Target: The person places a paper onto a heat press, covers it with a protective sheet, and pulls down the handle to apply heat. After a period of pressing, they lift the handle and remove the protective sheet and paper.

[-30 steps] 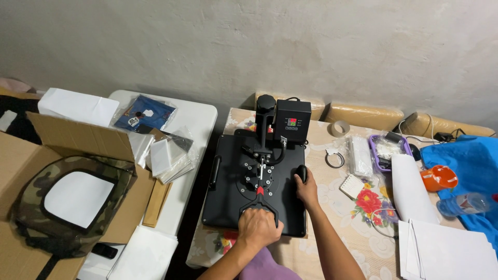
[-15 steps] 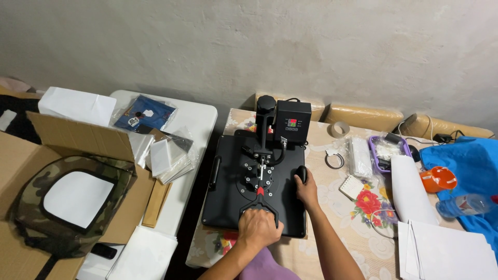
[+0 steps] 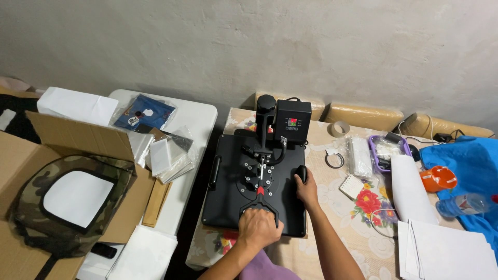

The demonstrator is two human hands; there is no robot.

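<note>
The left hand [image 3: 259, 228] is closed in a fist around the press handle [image 3: 258, 203] at the near edge of the black heat press [image 3: 254, 184], which sits flat on the flowered bench [image 3: 358, 207]. The right hand [image 3: 307, 189] lies on the right rim of the press, its fingers curled over the small black side knob [image 3: 301, 172].

Working the handle well probably calls for a firm, even grip at its centre, with the right hand steadying the machine so it does not slide on the cloth, and with fingers kept away from the plate edges.

Behind the plate stands the control box [image 3: 293, 122] with a lit display. To the far right, a purple tray [image 3: 374, 155] holds small clear packets, and an orange cup [image 3: 438, 178] stands beside a blue cloth [image 3: 461, 161]; what is in the cup cannot be made out. On the left, an open cardboard box [image 3: 78, 135] holds a camouflage-pattern piece [image 3: 62, 199] with a white panel in its middle. White sheets [image 3: 446, 254] are stacked at near right.
</note>
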